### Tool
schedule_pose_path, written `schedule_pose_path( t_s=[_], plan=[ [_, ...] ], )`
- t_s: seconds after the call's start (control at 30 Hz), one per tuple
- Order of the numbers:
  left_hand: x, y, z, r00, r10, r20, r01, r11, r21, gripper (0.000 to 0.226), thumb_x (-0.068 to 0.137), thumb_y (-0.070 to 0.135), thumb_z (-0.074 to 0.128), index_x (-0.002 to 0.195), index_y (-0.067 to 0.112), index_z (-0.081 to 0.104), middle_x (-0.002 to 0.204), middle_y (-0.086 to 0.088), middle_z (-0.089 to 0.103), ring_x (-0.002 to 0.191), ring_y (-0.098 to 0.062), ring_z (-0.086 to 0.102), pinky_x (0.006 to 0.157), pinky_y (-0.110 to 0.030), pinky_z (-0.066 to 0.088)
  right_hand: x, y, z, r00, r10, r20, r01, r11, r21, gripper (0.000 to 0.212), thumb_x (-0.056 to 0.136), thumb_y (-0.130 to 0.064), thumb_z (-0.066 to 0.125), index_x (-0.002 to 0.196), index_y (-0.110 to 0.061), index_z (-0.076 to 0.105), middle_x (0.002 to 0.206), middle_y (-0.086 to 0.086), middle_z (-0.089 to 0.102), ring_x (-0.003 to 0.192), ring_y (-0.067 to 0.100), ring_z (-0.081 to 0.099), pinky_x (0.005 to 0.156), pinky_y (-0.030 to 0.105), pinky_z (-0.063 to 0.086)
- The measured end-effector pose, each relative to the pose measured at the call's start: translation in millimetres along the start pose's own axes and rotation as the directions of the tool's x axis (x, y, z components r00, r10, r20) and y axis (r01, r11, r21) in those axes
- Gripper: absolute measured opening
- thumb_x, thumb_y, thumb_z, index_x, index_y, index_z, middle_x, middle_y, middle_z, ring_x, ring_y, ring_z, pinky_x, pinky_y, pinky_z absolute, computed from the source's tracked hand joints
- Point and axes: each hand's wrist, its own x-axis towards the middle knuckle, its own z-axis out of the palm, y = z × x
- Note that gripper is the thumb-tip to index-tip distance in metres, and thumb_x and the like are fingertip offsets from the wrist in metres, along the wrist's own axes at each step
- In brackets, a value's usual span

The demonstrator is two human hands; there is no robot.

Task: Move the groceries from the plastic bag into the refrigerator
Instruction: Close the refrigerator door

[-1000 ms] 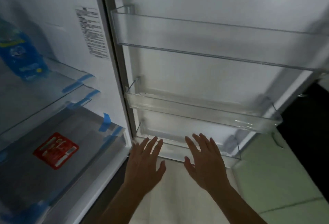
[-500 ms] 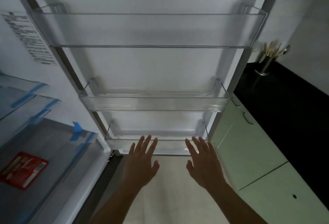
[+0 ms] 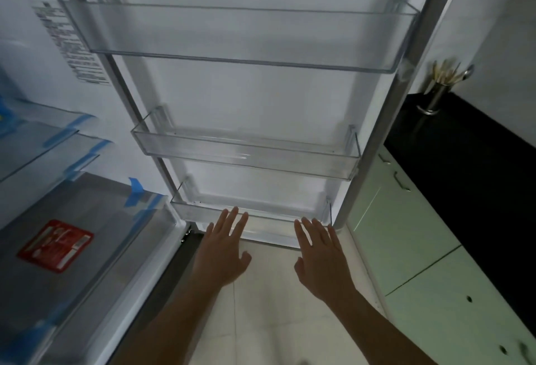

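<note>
Two bare hands are held out flat and empty, fingers straight and slightly spread, palms down. The left hand and right hand both reach toward the lowest door bin. Their fingertips overlap its front lip, though in this dim view I cannot tell whether they touch it.

Above that bin on the open refrigerator door sit a middle bin and a deeper top bin, and nothing shows in any of the three. Left of the lowest bin is the refrigerator's interior, with a drawer carrying a red label, glass shelves above it and strips of blue tape. Right of the bin are pale green cabinets, a black counter and a metal utensil holder.

Neither the plastic bag nor any groceries are in view, so the loading appears not to have started at this door. The bag is probably limp and prone to slumping, so it is best lifted by its handles with a hand under any heavy load. The clear bins look stiff but thin, so dense items likely belong low and should be set down rather than dropped.
</note>
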Motion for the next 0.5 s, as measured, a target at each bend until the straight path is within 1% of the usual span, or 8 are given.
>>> schedule_pose_path(
  t_s=[0.07, 0.13, 0.27, 0.33, 0.4, 0.47, 0.5],
  plan=[
    [-12, -7, -4, 1.000, 0.021, 0.005, -0.021, 1.000, -0.005, 0.087, 0.087, 0.041, 0.053, 0.157, 0.029, 0.001, 0.165, 0.001, -0.007, 0.152, -0.020, -0.009, 0.120, -0.042, 0.000, -14, -15, -1, 1.000, 0.018, 0.000, -0.018, 1.000, -0.012, 0.080, 0.074, -0.023, 0.070, 0.148, -0.009, 0.043, 0.147, 0.012, 0.050, 0.136, 0.033, 0.047, 0.115, 0.054, 0.036],
    [-25, -17, -7, 0.999, 0.043, 0.005, -0.043, 0.999, -0.001, 0.088, 0.086, 0.038, 0.055, 0.157, 0.027, 0.004, 0.166, -0.001, -0.004, 0.153, -0.022, -0.006, 0.120, -0.042, 0.000, -29, -35, -2, 0.999, 0.037, -0.003, -0.037, 0.999, -0.030, 0.081, 0.074, -0.025, 0.070, 0.148, -0.010, 0.043, 0.148, 0.012, 0.050, 0.136, 0.032, 0.047, 0.116, 0.053, 0.035],
    [-50, -28, -10, 0.994, 0.103, -0.021, -0.102, 0.994, 0.042, 0.090, 0.077, 0.041, 0.055, 0.156, 0.016, 0.019, 0.165, -0.008, 0.008, 0.152, -0.027, 0.009, 0.119, -0.053, 0.013, -57, -88, -10, 0.991, 0.134, 0.018, -0.133, 0.990, -0.042, 0.082, 0.073, -0.031, 0.067, 0.149, -0.011, 0.042, 0.149, 0.011, 0.049, 0.136, 0.032, 0.047, 0.114, 0.053, 0.036],
    [-69, -23, -7, 0.981, 0.179, -0.076, -0.175, 0.983, 0.051, 0.094, 0.071, 0.040, 0.064, 0.154, 0.015, 0.027, 0.163, -0.009, 0.018, 0.150, -0.028, 0.021, 0.115, -0.055, 0.024, -67, -113, -13, 0.985, 0.171, 0.012, -0.170, 0.985, -0.040, 0.082, 0.074, -0.035, 0.069, 0.148, -0.010, 0.042, 0.149, 0.011, 0.050, 0.137, 0.031, 0.048, 0.114, 0.053, 0.037],
    [-89, -15, -2, 0.948, 0.283, -0.146, -0.278, 0.959, 0.054, 0.097, 0.066, 0.039, 0.077, 0.151, 0.014, 0.036, 0.160, -0.011, 0.029, 0.146, -0.029, 0.031, 0.111, -0.055, 0.032, -79, -134, -19, 0.984, 0.178, 0.010, -0.178, 0.984, -0.020, 0.082, 0.079, -0.040, 0.067, 0.150, -0.010, 0.039, 0.152, 0.011, 0.046, 0.141, 0.029, 0.043, 0.116, 0.050, 0.033],
    [-108, -7, 2, 0.909, 0.367, -0.198, -0.367, 0.929, 0.039, 0.098, 0.065, 0.039, 0.082, 0.149, 0.013, 0.039, 0.157, -0.012, 0.034, 0.144, -0.030, 0.034, 0.109, -0.055, 0.034, -96, -145, -26, 0.987, 0.162, 0.000, -0.162, 0.987, 0.017, 0.080, 0.084, -0.042, 0.064, 0.152, -0.010, 0.034, 0.156, 0.011, 0.041, 0.145, 0.028, 0.037, 0.118, 0.045, 0.030],
    [-117, -2, 4, 0.895, 0.391, -0.213, -0.397, 0.918, 0.018, 0.098, 0.065, 0.039, 0.083, 0.149, 0.013, 0.039, 0.157, -0.012, 0.034, 0.144, -0.031, 0.034, 0.110, -0.055, 0.034, -106, -146, -32, 0.988, 0.154, -0.008, -0.154, 0.988, 0.031, 0.079, 0.086, -0.042, 0.062, 0.152, -0.011, 0.033, 0.157, 0.010, 0.040, 0.146, 0.027, 0.035, 0.118, 0.044, 0.031]
  ],
)
